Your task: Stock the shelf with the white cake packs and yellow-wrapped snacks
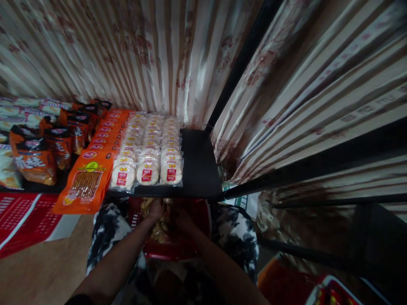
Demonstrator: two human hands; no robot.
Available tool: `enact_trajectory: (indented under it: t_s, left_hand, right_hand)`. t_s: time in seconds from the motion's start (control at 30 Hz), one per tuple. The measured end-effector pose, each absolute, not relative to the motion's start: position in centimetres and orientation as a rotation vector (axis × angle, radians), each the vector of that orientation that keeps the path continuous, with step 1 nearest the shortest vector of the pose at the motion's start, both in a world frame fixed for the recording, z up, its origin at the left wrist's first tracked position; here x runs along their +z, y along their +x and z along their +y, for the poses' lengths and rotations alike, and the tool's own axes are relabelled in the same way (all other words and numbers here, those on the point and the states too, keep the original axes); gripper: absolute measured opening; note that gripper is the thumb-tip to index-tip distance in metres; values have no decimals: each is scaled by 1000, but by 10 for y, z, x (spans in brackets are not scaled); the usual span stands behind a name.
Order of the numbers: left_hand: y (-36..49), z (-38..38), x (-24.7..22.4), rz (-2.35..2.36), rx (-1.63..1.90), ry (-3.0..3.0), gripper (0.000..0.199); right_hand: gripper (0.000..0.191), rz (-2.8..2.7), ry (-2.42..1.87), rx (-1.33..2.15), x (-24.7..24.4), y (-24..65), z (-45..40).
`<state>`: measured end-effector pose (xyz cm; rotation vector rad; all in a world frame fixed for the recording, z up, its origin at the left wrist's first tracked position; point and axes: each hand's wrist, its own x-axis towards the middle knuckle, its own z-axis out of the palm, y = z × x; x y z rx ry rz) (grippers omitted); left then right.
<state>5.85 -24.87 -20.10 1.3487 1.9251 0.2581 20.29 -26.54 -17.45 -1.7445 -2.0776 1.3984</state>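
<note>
Below the front edge of a black shelf (203, 165), a red basket (203, 216) sits between my knees. Inside it lie shiny, yellowish packages (160, 233), too dim to identify. My left hand (156, 209) reaches in among them at the left, its fingers partly hidden. At the right, my right hand (182, 219) is also down in the basket, dark and blurred. Whether either hand grips a package cannot be made out. Above them on the shelf stand rows of round white packs (148, 171) in clear wrap.
Left on the shelf are flat orange packets (87, 180) and black-and-orange bags (34, 159). A red crate (25, 220) is below left, another red basket (286, 279) at lower right. Black posts (244, 59) and striped curtains (127, 51) stand behind.
</note>
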Motion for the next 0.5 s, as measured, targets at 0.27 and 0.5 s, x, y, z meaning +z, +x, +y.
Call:
enact_trajectory:
  t_s: [0.27, 0.5]
  left_hand:
    - [69, -246, -214, 1934, 232, 1319, 19]
    - [68, -253, -197, 2082, 241, 1231, 26]
  right_hand:
    - [29, -1902, -1883, 1449, -205, 198, -253]
    - [24, -1758, -1787, 1523, -206, 198, -259]
